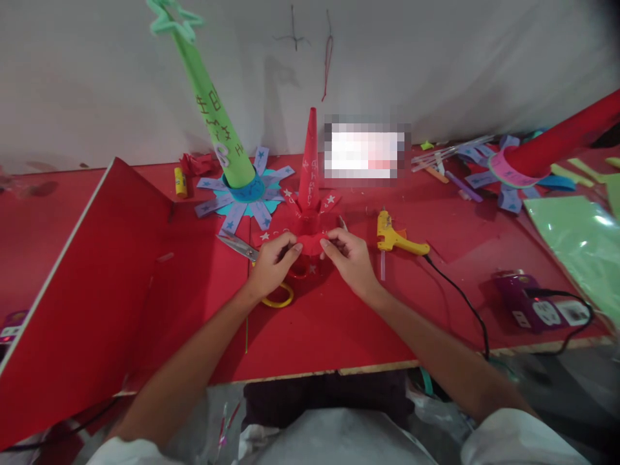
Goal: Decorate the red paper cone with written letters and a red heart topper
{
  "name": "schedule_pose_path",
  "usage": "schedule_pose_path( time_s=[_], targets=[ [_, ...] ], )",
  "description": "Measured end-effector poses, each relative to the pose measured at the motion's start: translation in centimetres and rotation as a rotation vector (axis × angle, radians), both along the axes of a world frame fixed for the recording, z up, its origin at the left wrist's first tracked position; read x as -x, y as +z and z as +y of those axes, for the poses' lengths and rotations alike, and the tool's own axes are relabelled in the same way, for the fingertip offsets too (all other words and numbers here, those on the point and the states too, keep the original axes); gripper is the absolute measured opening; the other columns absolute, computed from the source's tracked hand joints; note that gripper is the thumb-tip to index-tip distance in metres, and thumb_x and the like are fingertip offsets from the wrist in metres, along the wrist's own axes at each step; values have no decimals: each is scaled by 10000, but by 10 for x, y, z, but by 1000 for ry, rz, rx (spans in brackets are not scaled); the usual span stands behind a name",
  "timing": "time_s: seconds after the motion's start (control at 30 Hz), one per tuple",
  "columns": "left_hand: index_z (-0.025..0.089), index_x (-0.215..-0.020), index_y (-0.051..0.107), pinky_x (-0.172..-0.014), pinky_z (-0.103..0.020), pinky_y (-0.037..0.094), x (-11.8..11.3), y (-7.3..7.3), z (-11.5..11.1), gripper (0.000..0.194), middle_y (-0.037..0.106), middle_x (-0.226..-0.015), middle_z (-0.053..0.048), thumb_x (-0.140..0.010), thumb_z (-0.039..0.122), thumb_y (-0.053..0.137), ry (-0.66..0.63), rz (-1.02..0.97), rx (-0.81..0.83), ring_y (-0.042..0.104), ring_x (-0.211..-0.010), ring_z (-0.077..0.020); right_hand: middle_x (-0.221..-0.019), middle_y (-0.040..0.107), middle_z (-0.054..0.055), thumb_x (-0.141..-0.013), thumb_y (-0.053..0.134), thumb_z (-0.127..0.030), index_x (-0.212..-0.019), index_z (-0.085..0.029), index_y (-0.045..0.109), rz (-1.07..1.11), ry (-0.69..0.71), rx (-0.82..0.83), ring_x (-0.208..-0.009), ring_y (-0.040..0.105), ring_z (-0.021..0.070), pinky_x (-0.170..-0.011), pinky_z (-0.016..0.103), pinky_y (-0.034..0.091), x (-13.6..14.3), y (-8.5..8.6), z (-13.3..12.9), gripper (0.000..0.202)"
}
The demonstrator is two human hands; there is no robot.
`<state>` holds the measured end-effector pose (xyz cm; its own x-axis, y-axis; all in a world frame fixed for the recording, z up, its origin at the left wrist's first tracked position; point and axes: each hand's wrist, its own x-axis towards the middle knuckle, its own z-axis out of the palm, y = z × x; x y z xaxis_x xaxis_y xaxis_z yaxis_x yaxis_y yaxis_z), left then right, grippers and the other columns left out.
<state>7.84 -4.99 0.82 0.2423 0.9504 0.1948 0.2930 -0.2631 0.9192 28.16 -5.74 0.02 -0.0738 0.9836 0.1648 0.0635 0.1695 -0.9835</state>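
My left hand [274,261] and my right hand [352,261] pinch the two ends of a small red paper piece [309,245], thumbs on top. Just behind it stands a red paper cone [309,177] with white lettering, on a base of red petals with white stars [331,199]. Scissors [238,245] with yellow handles lie partly under my left hand. To the right of my right hand rests a yellow glue gun [400,241], a clear stick protruding from it.
A tall green paper cone [213,113] stands at back left, beside a glue stick [181,183]. A red upright board [92,278] blocks the left side. On the right are another red cone [571,139], green sheets [574,239] and a purple power socket [533,303] with a cable.
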Motion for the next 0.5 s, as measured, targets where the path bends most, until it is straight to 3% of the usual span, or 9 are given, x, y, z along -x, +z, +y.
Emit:
schedule_pose_path(
  time_s=[0.17,0.27,0.4,0.5],
  targets=[
    [232,-796,613,-630,-329,399,0,5,-1,376,543,-713,7,-1037,521,630,38,-7,-189,501,-645,-166,-691,677,-17,-997,700,-499,-910,-266,679,-81,-77,-175,-622,657,182,-610,332,528,-1,1,-1,249],
    [269,-849,696,-680,-365,437,0,20,7,329,630,-792,-16,-1011,555,688,87,-36,-356,565,-723,-201,-714,675,-4,-995,719,-477,-901,-269,690,-90,-154,-305,-611,620,179,-561,332,491,-4,19,6,229],
    [260,-959,734,-604,-314,359,-7,57,39,302,616,-824,2,-1012,557,735,160,-150,-483,504,-674,-131,-737,610,-27,-1029,695,-435,-900,-249,674,-113,-227,-466,-649,546,138,-587,298,465,-8,68,37,227],
    [227,-1006,677,-516,-300,256,-21,95,65,428,554,-812,19,-1098,625,548,210,-399,-561,400,-559,-72,-764,603,-30,-1036,689,-490,-874,-253,635,-173,-241,-601,-672,551,125,-623,287,496,-10,97,73,292]
  ],
)
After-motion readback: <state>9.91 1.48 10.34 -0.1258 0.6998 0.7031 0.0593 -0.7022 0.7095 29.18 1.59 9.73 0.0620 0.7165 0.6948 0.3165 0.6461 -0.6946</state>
